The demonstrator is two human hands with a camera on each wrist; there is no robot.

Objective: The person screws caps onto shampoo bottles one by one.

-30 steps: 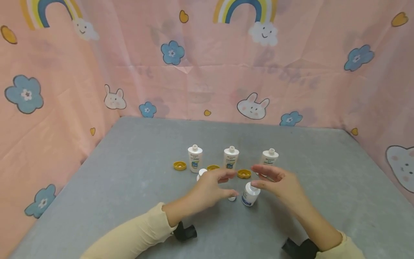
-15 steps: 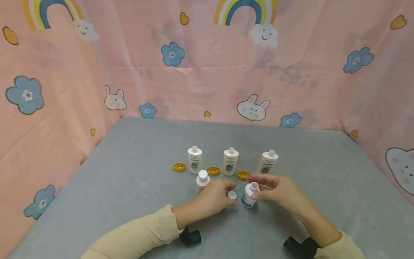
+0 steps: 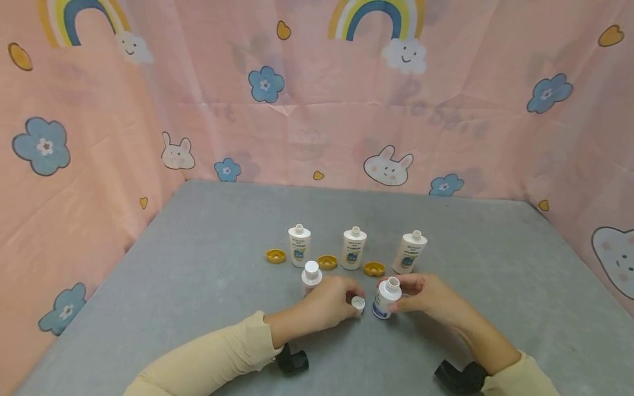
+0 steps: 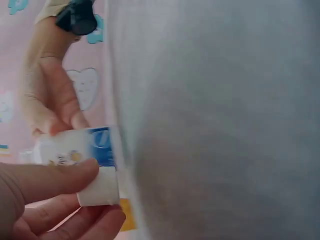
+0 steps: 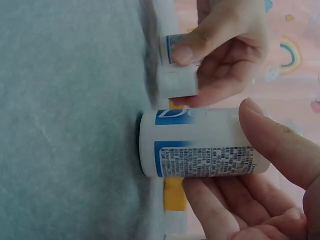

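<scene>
My left hand pinches a white screw cap between thumb and fingers, its hollow side facing up in the head view. The cap shows smooth white sides in the left wrist view. Just to the right, my right hand grips a small white bottle with a blue label band and a bare, uncapped neck. In the right wrist view the thumb lies along one side of this bottle and the fingers along the other. A second white bottle, capped, stands behind my left hand, which partly hides it.
Three flat white bottles with bare necks stand in a row behind: left bottle, middle bottle, right bottle. Yellow caps lie near them: left cap, middle cap, right cap. A pink printed cloth surrounds the grey table.
My left hand has come down to the white screw cap and closed its fingers on it. My right hand has lowered round the uncapped bottle and now grips it.
</scene>
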